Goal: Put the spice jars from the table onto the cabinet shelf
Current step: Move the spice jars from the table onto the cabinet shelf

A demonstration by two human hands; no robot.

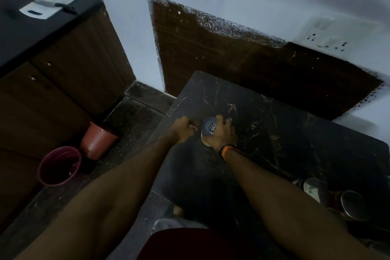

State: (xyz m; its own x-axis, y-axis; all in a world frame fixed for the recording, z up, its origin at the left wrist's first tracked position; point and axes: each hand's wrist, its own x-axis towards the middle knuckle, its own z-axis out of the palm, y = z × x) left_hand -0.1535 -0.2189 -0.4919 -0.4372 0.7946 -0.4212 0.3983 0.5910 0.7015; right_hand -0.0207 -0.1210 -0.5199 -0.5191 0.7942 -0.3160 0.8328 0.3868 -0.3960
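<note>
Near the middle of the dark marbled counter (274,133), a spice jar (209,130) with a grey round lid is being held by the right hand (221,133), whose fingers are being wrapped round the jar's body from the right side, so that this grip is being kept clamped on the jar. The left hand (184,127) is being held just beside the jar, to its left, with its fingers curled into a loose fist; nothing can be seen inside it, though whether it is touching the jar cannot be told in the dim light. The jar is being seen from above, and whether its base is resting on the counter or is just clear of it cannot be told. The step in hand is judged to be the pick-up of this jar for carrying to the cabinet shelf, which is not being shown anywhere in view. For the step to be done well, the jar should be kept upright and gripped round the body rather than by the lid, which might be loose. At the lower right edge a cluster of steel vessels (337,198) is being kept well apart from the jar, and should be avoided as the arm is drawn back.
</note>
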